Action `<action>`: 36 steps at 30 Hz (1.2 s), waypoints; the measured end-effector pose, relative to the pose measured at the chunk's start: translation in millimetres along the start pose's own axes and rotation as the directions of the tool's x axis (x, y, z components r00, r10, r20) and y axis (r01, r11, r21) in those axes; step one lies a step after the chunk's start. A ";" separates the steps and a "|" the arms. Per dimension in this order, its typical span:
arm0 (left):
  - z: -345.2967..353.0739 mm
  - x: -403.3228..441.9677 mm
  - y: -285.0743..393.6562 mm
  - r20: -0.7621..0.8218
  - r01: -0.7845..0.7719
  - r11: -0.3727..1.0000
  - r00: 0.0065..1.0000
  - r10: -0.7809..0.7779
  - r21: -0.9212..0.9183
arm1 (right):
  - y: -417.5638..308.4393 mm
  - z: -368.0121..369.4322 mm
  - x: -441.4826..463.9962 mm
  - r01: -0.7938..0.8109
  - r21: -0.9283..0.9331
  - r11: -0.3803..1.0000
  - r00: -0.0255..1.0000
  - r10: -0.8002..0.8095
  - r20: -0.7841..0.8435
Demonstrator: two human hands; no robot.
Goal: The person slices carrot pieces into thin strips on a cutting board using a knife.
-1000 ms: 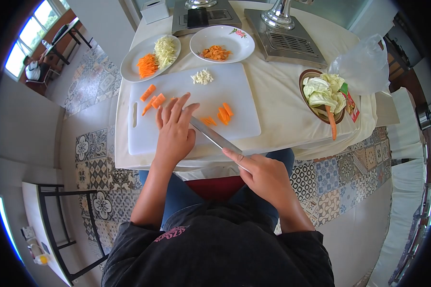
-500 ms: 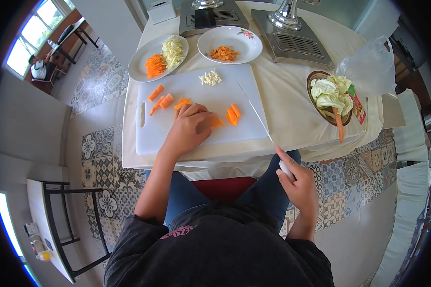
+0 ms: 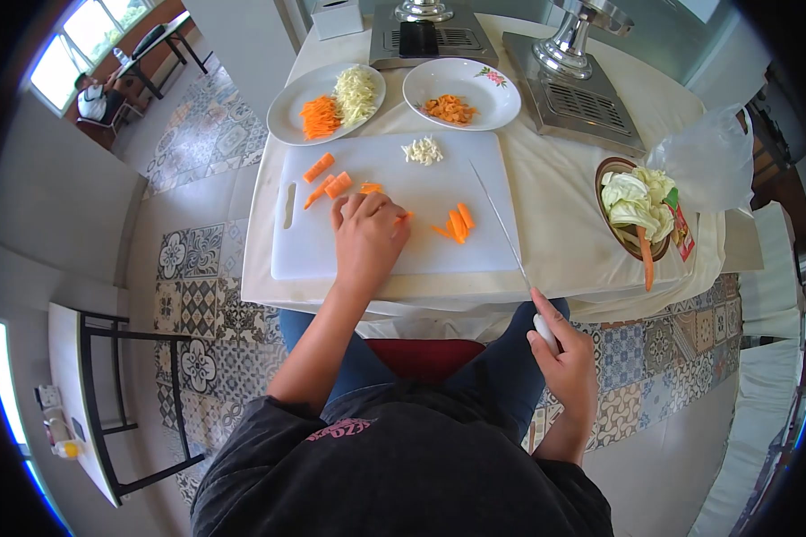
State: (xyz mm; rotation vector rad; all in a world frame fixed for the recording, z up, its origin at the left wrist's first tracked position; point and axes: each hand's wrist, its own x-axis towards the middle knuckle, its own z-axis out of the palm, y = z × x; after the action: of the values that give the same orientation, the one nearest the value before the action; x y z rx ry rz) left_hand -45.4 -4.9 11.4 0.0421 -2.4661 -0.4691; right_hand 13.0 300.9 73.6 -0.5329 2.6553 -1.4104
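Observation:
My left hand (image 3: 367,240) rests on the white cutting board (image 3: 322,255), its fingers curled down over carrot strips; an orange bit shows beside the fingertips, the rest is hidden. Just beyond them lie some thin carrot slivers (image 3: 372,188). Carrot chunks (image 3: 338,185) are to the left, and a few cut carrot sticks (image 3: 459,223) to the right. A small heap of chopped white pieces (image 3: 422,150) sits near the far edge. My right hand (image 3: 566,358) grips the white handle of a knife (image 3: 501,224), off the table's front edge, its blade pointing up and left across the board's right side.
Behind the board stand a plate (image 3: 282,116) of shredded carrot and cabbage and a flowered plate (image 3: 501,106) with chopped orange pieces. At right are a brown bowl (image 3: 607,170) of cabbage and carrot and a plastic bag (image 3: 703,148). Metal stands (image 3: 587,107) are at the back.
The view has shifted, so the table appears further right. My left fingers have drawn together and slightly left on the board, leaving a carrot strip beside the sticks. The knife stays in my right hand.

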 end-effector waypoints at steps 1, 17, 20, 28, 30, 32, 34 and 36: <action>-1.2 2.3 -5.5 -0.021 0.019 0.999 1.000 -0.018 0.045 | -1.8 -1.8 -0.2 -0.021 -0.006 1.000 1.000 0.022 0.007; -5.8 3.7 11.1 0.063 -0.051 0.981 0.996 0.064 -0.188 | 6.3 1.9 -3.2 0.019 -0.002 1.000 0.999 -0.019 -0.031; 0.9 3.6 20.2 0.102 -0.166 0.954 0.975 0.196 -0.251 | 4.9 2.2 -3.3 0.027 -0.004 1.000 0.999 -0.027 -0.028; -6.4 6.4 6.4 0.205 -0.236 0.948 0.938 0.279 -0.213 | 6.0 2.6 -3.8 0.032 -0.013 0.999 0.999 -0.032 -0.022; -11.1 6.1 -1.4 0.194 -0.256 0.940 0.934 0.301 -0.225 | 5.2 2.2 -3.8 0.028 -0.017 0.999 1.000 -0.028 -0.005; -15.0 5.7 -7.2 0.188 -0.278 0.932 0.928 0.323 -0.231 | 3.1 1.8 -3.2 0.016 -0.032 0.999 1.000 -0.015 0.017; -17.3 4.1 -10.7 0.186 -0.300 0.925 0.920 0.345 -0.233 | 0.3 2.5 -2.5 -0.006 -0.058 0.998 0.999 0.009 0.043; -16.0 -2.4 -11.5 0.123 -0.307 0.922 0.932 0.341 -0.235 | -1.0 6.1 -1.0 0.024 -0.040 0.999 0.998 -0.022 0.061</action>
State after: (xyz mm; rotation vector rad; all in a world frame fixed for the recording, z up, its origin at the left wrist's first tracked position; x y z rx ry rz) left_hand -35.1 -20.4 18.0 -0.5063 -2.4969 -0.6041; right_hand 15.7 296.0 70.9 -0.6017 2.6437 -1.3269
